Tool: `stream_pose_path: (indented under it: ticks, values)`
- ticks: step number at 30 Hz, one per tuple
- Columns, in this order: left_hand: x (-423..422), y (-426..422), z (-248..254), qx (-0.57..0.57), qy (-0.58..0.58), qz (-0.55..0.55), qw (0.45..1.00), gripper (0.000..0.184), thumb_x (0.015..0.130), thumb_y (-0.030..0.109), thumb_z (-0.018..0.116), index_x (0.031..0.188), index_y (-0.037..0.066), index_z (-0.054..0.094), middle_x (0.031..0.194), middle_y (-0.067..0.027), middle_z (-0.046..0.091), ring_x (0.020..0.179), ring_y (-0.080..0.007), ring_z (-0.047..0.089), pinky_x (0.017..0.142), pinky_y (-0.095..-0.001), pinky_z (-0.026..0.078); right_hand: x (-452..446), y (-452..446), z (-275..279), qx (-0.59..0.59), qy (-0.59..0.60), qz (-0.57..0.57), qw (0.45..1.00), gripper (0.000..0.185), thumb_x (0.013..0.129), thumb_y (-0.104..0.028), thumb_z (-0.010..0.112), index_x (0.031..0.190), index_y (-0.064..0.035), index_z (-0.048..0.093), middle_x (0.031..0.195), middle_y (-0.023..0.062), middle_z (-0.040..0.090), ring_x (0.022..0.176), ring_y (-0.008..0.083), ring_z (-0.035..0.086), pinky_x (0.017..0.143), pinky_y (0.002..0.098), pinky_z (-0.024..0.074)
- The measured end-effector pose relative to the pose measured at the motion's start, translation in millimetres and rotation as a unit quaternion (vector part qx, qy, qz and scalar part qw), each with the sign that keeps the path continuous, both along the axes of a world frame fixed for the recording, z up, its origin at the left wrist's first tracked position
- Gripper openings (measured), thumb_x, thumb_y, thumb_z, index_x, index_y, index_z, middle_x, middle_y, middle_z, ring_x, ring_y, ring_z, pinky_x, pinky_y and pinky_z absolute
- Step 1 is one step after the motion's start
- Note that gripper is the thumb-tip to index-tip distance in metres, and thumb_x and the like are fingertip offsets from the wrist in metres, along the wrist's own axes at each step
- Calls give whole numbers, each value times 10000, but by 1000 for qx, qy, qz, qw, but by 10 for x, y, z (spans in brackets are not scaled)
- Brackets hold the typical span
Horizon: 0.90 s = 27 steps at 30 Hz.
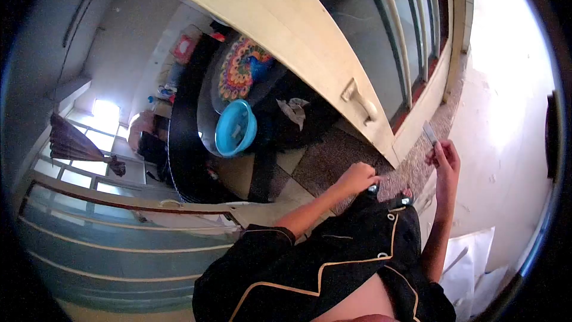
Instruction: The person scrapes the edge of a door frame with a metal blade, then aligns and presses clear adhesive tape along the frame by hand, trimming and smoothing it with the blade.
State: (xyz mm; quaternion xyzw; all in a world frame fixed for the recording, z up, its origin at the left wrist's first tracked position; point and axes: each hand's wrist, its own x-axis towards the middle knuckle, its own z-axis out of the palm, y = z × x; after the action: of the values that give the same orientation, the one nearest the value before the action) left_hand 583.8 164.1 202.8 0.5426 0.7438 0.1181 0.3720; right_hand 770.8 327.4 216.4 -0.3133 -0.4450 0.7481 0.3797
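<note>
My right hand [445, 160] is closed on a thin, flat, greyish strip [429, 133], pinched near its lower end so that the rest sticks up past the fingers. The kind of thing it is does not show. In front of my body, my left hand [359, 179] has its fingers curled together above the speckled floor; anything inside them is hidden. The edge of a cream door [333, 59] with a pull handle [361, 102] lies just beyond my left hand. A pale wall [506, 125] stands beside my right hand.
Through the doorway, a blue basin [236, 129] stands near a colourful peacock picture [244, 68] and a crumpled cloth or paper [292, 111]. A barred door panel [131, 250] is at lower left. White sheets [471, 256] lean against the wall at lower right.
</note>
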Motion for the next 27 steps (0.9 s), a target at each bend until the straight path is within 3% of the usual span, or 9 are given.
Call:
stream_pose_path:
  ticks: [2,7,8,9,12,13,18,23,27]
  values:
    - [15,137,434,-158,175,-38,971,238,875,194,619,847,-27,704,830,-208,678,814,-354,666,755,-412,521,-30,-16,-56,2,10,-24,1000,137,959,-169,555,911,-41,556,724,-4,520,654,90,498,629,238,403]
    - [-295,-131,121,349,91,-101,927,426,838,71,588,1250,-19,525,874,-237,644,852,-383,641,791,-483,489,-204,4,-57,-12,64,4,998,150,960,-175,562,901,-38,563,717,12,551,641,91,513,602,230,429]
    - [-279,-163,216,292,44,-89,951,518,824,44,578,1327,-6,463,978,-251,642,944,-386,632,856,-476,483,-213,27,-53,-3,77,12,997,150,960,-175,562,901,-38,563,717,12,551,641,91,513,602,230,429]
    - [-297,11,729,-148,36,-55,987,560,813,-6,530,1364,-5,425,1295,-251,516,1206,-369,508,1034,-411,406,-235,46,-58,-6,61,7,998,147,960,-175,562,906,-39,560,716,16,551,637,94,515,596,236,433]
    - [-364,135,1220,-231,2,-10,973,540,822,-41,484,1359,-2,433,1394,-218,447,1302,-356,420,1095,-372,348,-247,75,-82,-13,50,-9,999,141,958,-175,564,915,-41,552,711,25,551,629,103,524,585,247,442]
    - [-589,-260,758,157,85,-94,979,468,842,-46,484,1305,16,494,1294,-190,556,1210,-345,523,1021,-383,426,-283,92,-76,-23,47,-19,998,139,957,-174,565,920,-41,547,706,29,550,624,108,529,580,252,447]
    - [-506,-145,3197,274,50,-189,941,259,855,-30,528,1057,40,674,1202,-138,625,1152,-297,582,1007,-403,440,-343,224,-178,-11,64,3,998,130,957,-196,568,915,-74,554,704,10,550,634,86,530,579,234,445]
    - [-367,142,4648,449,752,-74,476,375,916,162,518,1278,91,584,1348,-96,538,1301,-294,434,1108,-462,270,-471,243,-192,3,71,12,997,134,955,-196,566,916,-70,544,677,17,546,600,89,530,552,233,443]
    - [-511,192,5049,385,817,-106,416,408,913,235,510,1296,110,577,1382,-61,515,1343,-290,386,1136,-483,199,-504,202,-148,2,74,1,997,140,955,-197,565,919,-65,536,666,30,554,574,93,539,529,229,450]
